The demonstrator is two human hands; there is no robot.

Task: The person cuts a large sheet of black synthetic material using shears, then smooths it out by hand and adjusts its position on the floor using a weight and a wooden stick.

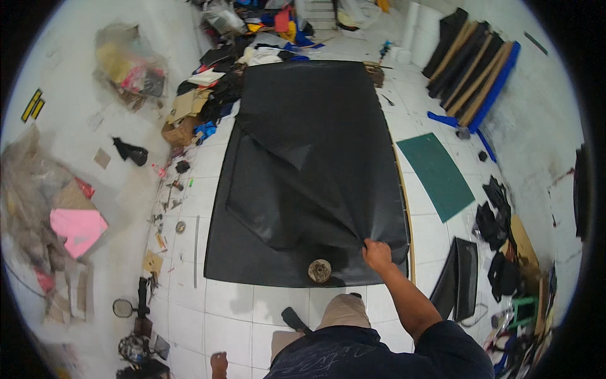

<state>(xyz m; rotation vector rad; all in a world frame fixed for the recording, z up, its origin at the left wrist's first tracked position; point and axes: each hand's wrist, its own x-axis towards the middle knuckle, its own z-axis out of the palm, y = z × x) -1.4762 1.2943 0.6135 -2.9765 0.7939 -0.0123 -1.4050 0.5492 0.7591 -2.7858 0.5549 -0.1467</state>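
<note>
A large sheet of black material [297, 145], like leatherette, covers much of the floor in front of me. My right hand [377, 254] is closed on its upper layer near the near right corner, pulling folds across it. Another black layer shows under the lifted part. On the near edge rests a round grey-brown disc [319, 271] with a small hole in its middle, left of my right hand. My left hand [219, 365] hangs low beside me, away from the sheet; its fingers are too small to make out.
A green cutting mat [437, 175] lies right of the sheet, beyond a long wooden strip [413, 252]. Rolls of material [467, 69] lean on the right wall. Fabric scraps [214, 76] pile up at the far left. A metal ruler [196, 249] and small tools lie on the left.
</note>
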